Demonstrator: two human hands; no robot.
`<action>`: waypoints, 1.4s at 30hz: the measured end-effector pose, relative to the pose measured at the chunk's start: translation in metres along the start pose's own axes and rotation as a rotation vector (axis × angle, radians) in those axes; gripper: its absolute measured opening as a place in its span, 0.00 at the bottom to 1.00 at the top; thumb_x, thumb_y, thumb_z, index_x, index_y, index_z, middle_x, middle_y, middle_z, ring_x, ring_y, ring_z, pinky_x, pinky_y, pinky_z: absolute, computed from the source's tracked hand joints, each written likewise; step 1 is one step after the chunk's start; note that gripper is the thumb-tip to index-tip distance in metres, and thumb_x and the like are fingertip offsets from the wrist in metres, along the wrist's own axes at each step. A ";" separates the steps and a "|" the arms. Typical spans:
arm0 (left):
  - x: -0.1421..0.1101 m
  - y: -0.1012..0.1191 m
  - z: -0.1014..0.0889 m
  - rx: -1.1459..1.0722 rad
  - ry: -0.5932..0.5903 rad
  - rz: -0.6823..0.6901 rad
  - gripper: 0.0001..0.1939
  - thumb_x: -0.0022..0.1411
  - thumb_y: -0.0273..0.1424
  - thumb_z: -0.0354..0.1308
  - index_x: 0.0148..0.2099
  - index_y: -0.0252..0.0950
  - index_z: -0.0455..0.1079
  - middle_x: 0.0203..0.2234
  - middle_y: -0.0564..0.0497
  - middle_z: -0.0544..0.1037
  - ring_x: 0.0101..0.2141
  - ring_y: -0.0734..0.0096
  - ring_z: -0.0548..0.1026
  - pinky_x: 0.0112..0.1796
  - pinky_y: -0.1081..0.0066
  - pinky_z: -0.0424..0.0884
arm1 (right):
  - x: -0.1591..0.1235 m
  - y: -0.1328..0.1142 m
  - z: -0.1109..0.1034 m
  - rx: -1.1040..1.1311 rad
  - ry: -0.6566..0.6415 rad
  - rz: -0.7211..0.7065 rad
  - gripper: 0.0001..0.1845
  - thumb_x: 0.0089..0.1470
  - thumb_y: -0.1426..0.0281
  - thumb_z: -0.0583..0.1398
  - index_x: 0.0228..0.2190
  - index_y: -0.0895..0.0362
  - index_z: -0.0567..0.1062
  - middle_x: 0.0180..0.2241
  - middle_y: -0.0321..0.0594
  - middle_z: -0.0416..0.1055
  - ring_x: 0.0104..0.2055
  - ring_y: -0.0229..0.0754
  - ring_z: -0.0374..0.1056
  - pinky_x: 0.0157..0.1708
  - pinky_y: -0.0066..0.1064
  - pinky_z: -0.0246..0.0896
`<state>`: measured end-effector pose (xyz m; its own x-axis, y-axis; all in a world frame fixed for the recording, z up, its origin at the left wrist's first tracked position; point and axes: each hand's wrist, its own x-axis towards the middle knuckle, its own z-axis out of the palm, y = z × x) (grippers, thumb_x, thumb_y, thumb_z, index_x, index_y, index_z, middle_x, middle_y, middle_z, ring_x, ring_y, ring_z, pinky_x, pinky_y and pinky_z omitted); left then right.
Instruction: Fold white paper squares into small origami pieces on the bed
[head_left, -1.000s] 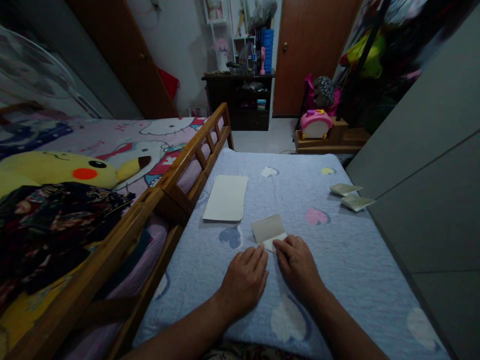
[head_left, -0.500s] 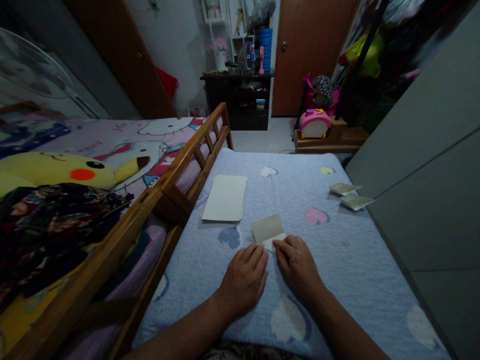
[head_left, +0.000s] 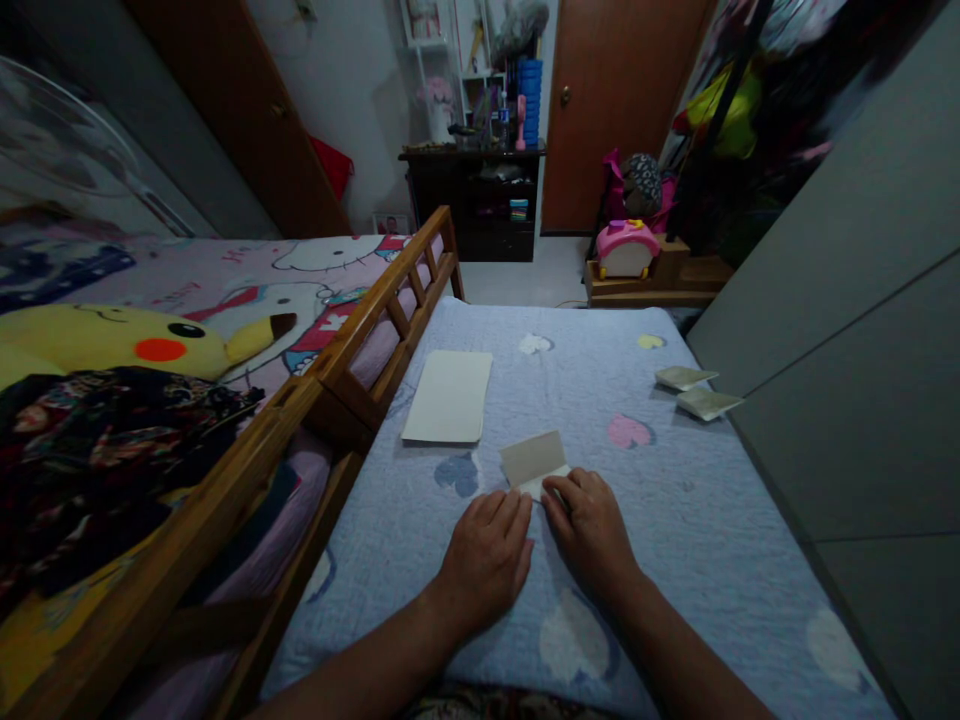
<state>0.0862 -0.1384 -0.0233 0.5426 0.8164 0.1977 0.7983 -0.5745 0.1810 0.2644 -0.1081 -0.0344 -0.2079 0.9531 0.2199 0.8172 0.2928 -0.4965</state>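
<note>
A small piece of white paper [head_left: 534, 459] lies on the light blue bedspread in front of me, its far half standing up along a crease. My left hand [head_left: 491, 545], fingers pressed together, holds the near left edge. At the near right edge, my right hand [head_left: 589, 515] pinches the paper between thumb and fingers. Both hands cover part of the near edge, so I cannot see exactly how it is folded there. To the far left rests a stack of white paper sheets [head_left: 448, 396]. Two folded papers [head_left: 709, 404] sit near the right edge of the bed.
A wooden bed rail [head_left: 360, 350] runs along the left side, with a yellow plush toy [head_left: 120, 340] and dark patterned cloth [head_left: 97, 430] beyond it. A pale cabinet [head_left: 847, 400] borders the right. A dark dresser [head_left: 472, 200] stands past the foot of the bed.
Both hands keep their hold at the paper's near edge, almost still. The view shifts very slightly; the paper and the other sheets stay where they were.
</note>
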 end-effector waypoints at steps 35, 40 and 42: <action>0.003 -0.005 -0.005 -0.036 -0.107 -0.070 0.24 0.66 0.33 0.55 0.62 0.35 0.60 0.53 0.45 0.72 0.52 0.56 0.66 0.52 0.55 0.64 | -0.007 -0.004 -0.015 -0.277 -0.019 0.097 0.22 0.57 0.69 0.59 0.54 0.50 0.69 0.41 0.42 0.66 0.43 0.48 0.60 0.43 0.40 0.52; 0.004 -0.006 -0.005 -0.039 -0.109 -0.068 0.24 0.66 0.33 0.54 0.63 0.37 0.60 0.53 0.44 0.72 0.52 0.55 0.66 0.51 0.55 0.65 | -0.013 0.003 -0.018 -0.264 -0.043 0.084 0.25 0.57 0.70 0.59 0.57 0.49 0.67 0.42 0.43 0.67 0.43 0.49 0.60 0.44 0.41 0.52; 0.004 -0.006 -0.006 -0.034 -0.111 -0.067 0.24 0.66 0.33 0.54 0.63 0.37 0.60 0.52 0.44 0.72 0.52 0.55 0.66 0.51 0.55 0.64 | -0.015 0.004 -0.019 -0.252 -0.051 0.075 0.26 0.58 0.71 0.58 0.58 0.49 0.67 0.43 0.44 0.67 0.44 0.50 0.60 0.46 0.42 0.52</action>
<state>0.0822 -0.1323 -0.0181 0.5155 0.8535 0.0762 0.8254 -0.5184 0.2235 0.2807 -0.1228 -0.0241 -0.1629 0.9760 0.1449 0.9382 0.1987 -0.2834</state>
